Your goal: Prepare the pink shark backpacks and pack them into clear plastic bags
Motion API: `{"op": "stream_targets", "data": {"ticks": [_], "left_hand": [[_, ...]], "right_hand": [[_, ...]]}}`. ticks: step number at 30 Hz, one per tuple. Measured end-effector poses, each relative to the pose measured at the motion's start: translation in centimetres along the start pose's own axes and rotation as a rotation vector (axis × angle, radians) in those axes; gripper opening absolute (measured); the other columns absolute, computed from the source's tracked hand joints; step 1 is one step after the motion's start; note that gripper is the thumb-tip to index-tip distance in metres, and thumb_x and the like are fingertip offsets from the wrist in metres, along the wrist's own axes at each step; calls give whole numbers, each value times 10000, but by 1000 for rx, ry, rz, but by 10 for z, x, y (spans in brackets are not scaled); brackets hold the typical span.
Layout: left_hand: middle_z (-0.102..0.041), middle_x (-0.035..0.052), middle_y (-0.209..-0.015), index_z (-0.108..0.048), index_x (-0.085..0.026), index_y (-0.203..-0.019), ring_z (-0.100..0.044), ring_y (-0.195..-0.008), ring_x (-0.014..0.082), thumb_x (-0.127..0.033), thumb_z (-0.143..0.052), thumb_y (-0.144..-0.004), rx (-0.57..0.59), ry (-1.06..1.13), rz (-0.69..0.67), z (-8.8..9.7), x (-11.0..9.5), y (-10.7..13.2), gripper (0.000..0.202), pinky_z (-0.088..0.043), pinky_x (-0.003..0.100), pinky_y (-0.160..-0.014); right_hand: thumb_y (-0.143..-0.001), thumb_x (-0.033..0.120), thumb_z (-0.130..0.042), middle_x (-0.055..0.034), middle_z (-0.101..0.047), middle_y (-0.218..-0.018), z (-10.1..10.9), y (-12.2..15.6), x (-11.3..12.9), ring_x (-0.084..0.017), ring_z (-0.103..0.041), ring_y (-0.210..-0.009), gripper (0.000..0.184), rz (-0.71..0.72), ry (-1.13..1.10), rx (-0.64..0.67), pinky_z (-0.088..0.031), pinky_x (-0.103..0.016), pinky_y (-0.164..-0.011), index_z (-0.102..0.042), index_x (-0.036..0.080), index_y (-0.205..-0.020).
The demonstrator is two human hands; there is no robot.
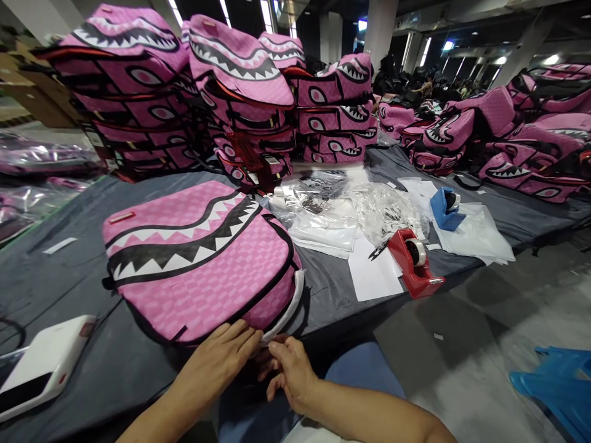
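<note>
Head view puts the pink shark-mouth backpack (198, 258) flat on the grey table cover (69, 277), left of centre in the frame and directly above both our hands. Its long axis runs roughly left to right, and its near edge faces us. Our left hand (221, 357) lies with fingers stretched out and close together, the tips resting on that near edge. Our right hand (289, 369) sits just beside it, thumb and forefinger pinching the lower end of a white strip (292, 304) that curves up along the bag's lower right corner. Both hands are at the same edge, the right nearer the strip. A white device (46, 363) lies at lower left, a red tape dispenser (415, 258) right of centre, and stacked pink backpacks (231, 92) fill the top.
</note>
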State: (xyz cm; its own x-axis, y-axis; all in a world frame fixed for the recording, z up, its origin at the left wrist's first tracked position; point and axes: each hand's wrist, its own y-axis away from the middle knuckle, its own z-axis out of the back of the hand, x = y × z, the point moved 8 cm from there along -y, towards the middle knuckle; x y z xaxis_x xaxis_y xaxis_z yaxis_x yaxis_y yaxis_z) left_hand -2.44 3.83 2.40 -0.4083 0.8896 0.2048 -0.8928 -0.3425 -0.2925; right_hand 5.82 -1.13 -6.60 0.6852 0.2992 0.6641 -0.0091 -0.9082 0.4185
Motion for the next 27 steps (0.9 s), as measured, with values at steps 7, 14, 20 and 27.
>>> {"op": "stream_targets", "data": {"ticks": [7, 14, 20, 27], "left_hand": [[-749, 47, -1046, -688, -221, -1159, -655, -1012, 213, 28, -591, -803, 16, -14, -10, -4, 2, 3, 445, -455, 332, -914], [-741, 29, -987, -684, -207, -1071, -643, -968, 201, 42, -546, -811, -20, 16, -8, 3, 1, -2, 385, -440, 340, -904], [-723, 57, -959, -637, -184, -1079, -631, -946, 230, 38, -477, -855, -72, 35, -90, 9, -1, -3, 353, -428, 362, -849], [-686, 59, -873, -638, -173, -984, -595, -846, 217, -28, -428, -932, -96, 81, -50, 20, -3, -11, 260, -408, 347, -766]], "right_hand": [[-595, 644, -811, 15, -614, -737, 3, -13, -11, -87, -545, -447, 631, -5, 37, -65, -313, -155, -283, -523, 176, -905], [-709, 625, -746, 17, -643, -769, -6, -27, -15, -94, -564, -411, 566, 13, 97, -61, -332, -169, -274, -482, 194, -963], [-691, 549, -813, 64, -612, -630, -5, -18, -17, -81, -503, -340, 549, -76, 151, -33, -323, -158, -300, -471, 196, -937], [-628, 344, -775, -30, -667, -719, -22, 6, -13, -121, -620, -564, 297, -164, 4, 83, -432, -203, -473, -610, 145, -773]]}}
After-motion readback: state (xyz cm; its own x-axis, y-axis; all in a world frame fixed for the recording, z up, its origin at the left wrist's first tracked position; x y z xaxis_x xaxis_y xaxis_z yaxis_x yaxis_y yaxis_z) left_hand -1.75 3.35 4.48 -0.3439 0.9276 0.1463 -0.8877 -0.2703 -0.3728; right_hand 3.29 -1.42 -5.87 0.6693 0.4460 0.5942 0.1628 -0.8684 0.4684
